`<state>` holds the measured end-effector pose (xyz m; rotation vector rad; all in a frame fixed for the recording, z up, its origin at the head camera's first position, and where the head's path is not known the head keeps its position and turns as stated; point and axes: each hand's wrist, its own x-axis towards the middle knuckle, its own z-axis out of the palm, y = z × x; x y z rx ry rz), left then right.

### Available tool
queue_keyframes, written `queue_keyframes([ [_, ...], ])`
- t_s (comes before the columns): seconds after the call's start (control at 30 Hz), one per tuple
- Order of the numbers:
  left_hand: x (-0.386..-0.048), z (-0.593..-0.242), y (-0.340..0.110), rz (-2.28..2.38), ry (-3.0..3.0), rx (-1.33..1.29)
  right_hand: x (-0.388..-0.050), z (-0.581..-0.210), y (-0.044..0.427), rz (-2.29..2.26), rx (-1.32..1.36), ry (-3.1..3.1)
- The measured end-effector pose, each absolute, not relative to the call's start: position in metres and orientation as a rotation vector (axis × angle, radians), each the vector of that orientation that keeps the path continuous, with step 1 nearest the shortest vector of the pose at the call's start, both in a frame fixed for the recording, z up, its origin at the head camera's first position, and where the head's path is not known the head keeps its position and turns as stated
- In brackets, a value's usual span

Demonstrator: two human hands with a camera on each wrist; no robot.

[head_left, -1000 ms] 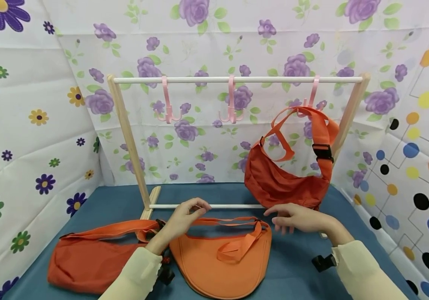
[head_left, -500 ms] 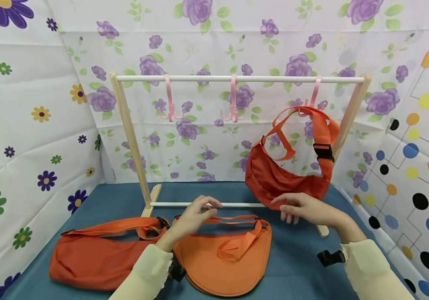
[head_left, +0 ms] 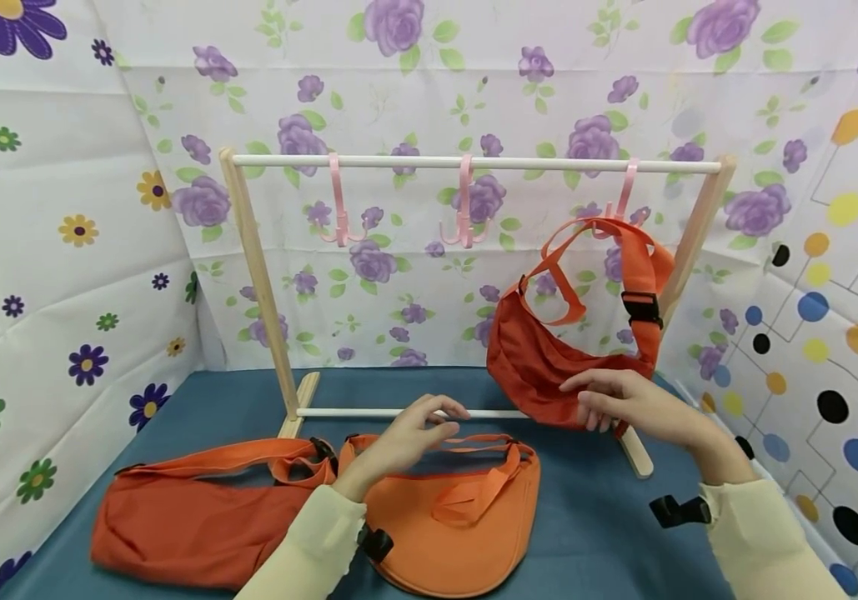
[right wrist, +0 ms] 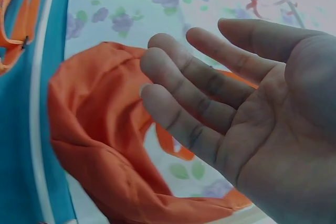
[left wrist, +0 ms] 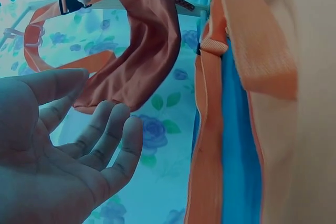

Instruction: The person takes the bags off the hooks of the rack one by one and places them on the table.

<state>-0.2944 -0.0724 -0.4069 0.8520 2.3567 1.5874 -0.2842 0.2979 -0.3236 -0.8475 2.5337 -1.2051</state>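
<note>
A dark orange-red shoulder bag (head_left: 541,367) hangs by its strap from the right pink hook (head_left: 627,192) on the rack. My right hand (head_left: 634,404) is in front of its lower part, fingers loosely bent and holding nothing; contact cannot be told. In the right wrist view the palm faces the bag (right wrist: 105,124). My left hand (head_left: 409,442), relaxed and holding nothing, hovers over the upper part of a light orange rounded bag (head_left: 466,533) lying on the table. Left of it lies a red-orange bag (head_left: 181,525) with its strap, partly hidden by my left sleeve.
The rack's white top rail (head_left: 398,162) carries two more pink hooks, one at the left (head_left: 340,208) and one in the middle (head_left: 464,208), with no bags on them. A white lower bar (head_left: 368,412) runs near the blue table (head_left: 586,533). Patterned cloth walls stand around.
Both hands have moved to the right, the right one coming in front of the hanging bag's lower edge. The bags stay in place.
</note>
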Motion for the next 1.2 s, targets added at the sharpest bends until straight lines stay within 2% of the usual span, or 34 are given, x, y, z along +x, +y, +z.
queue_keyframes([
  [0.3, -0.298, -0.401, -0.057, 1.656, 2.332, 0.886, -0.279, -0.298, 0.320, -1.345, -0.994, 2.597],
  [0.63, -0.309, -0.384, -0.033, 1.743, 2.420, 0.825, -0.270, -0.260, 0.327, -1.460, -0.777, 2.949],
  [0.87, -0.309, -0.388, -0.021, 1.702, 2.440, 0.825, -0.272, -0.252, 0.328, -1.455, -0.764, 2.993],
  [1.2, -0.314, -0.374, -0.007, 1.673, 2.448, 0.906, -0.278, -0.224, 0.328, -1.542, -0.828, 3.056],
])
